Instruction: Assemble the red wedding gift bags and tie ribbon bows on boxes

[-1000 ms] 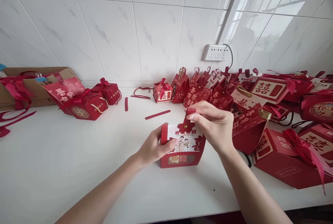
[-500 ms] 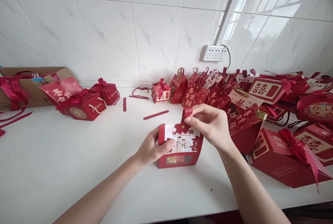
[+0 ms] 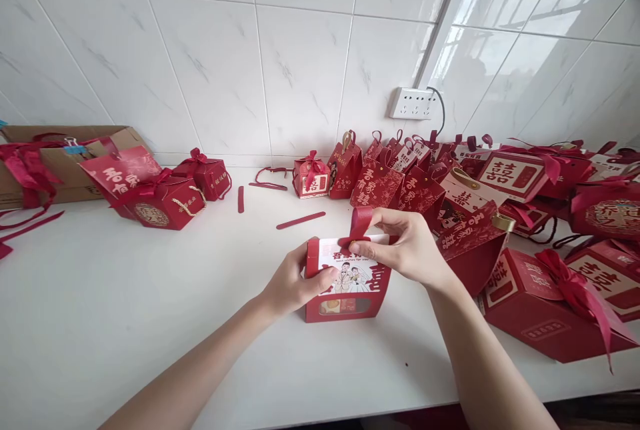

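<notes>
A red and white gift box [image 3: 349, 313] with a cartoon couple and a small clear window stands upright on the white table in front of me. My left hand [image 3: 300, 283] grips its left side, thumb across the front and fingers behind. At the box's top edge, my right hand [image 3: 405, 247] is closed in a pinch, its thumb pressing at the base of the red strap handle [image 3: 361, 220]. The strap's loop rises above the fingers. The fingertips behind the box are hidden.
Several red gift boxes [image 3: 560, 310] crowd the right side. More boxes [image 3: 167, 202] sit at the left by a cardboard box [image 3: 65, 183]. Loose red straps [image 3: 301, 220] lie on the white table [image 3: 225, 350]. A power strip [image 3: 413, 104] is fixed to the tiled wall.
My right hand has slid down from the strap's loop to its base, where the thumb now covers the gold stud. The left hand keeps its hold on the box.
</notes>
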`<state>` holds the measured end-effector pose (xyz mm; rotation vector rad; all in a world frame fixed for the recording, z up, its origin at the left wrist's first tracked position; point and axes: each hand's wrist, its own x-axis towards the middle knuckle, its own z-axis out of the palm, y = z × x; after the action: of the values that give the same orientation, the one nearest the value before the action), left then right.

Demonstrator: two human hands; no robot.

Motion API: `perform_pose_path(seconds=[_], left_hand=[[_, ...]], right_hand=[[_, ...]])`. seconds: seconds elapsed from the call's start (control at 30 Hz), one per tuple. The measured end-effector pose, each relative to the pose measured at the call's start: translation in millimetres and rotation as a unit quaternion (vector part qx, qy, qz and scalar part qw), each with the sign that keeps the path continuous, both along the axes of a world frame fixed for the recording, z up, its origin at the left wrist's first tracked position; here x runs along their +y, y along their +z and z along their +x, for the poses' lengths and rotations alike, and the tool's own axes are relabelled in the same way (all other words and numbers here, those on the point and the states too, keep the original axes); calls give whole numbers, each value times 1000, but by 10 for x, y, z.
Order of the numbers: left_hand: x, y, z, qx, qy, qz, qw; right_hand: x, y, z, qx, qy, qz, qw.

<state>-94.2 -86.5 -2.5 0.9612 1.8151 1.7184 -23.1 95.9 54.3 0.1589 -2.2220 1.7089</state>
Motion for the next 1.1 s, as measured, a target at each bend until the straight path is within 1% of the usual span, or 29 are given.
perform_pose_path(seconds=[0.17,0.33,0.43,0.5,0.63,0.73,0.83,0.97,1.1], left_hand=[[10,-4,-8,-5,-8,12,1000],[10,-4,-13,-6,-5,8,1000],[5,3,-12,-2,-4,11,1000],[3,11,-9,-4,-7,15,1000],[4,21,-6,-8,-8,17,1000],[4,17,-8,-12,-7,13,1000],[1,14,-7,-8,-8,13,1000],[3,18,-3,-1,-8,12,1000],[12,17,-8,-4,-6,9,1000]], right_hand=[[4,-5,3,16,2,13,1000],[-34,13,9,17,-4,39,999],[-59,15,10,24,4,56,998],[-66,12,7,28,5,54,998],[-69,7,6,10,-12,26,1000],[-73,17,20,7,-24,27,999],[-70,30,42,27,-34,54,998],[-55,24,50,46,-28,85,995],[-41,18,30,66,-35,110,991]])
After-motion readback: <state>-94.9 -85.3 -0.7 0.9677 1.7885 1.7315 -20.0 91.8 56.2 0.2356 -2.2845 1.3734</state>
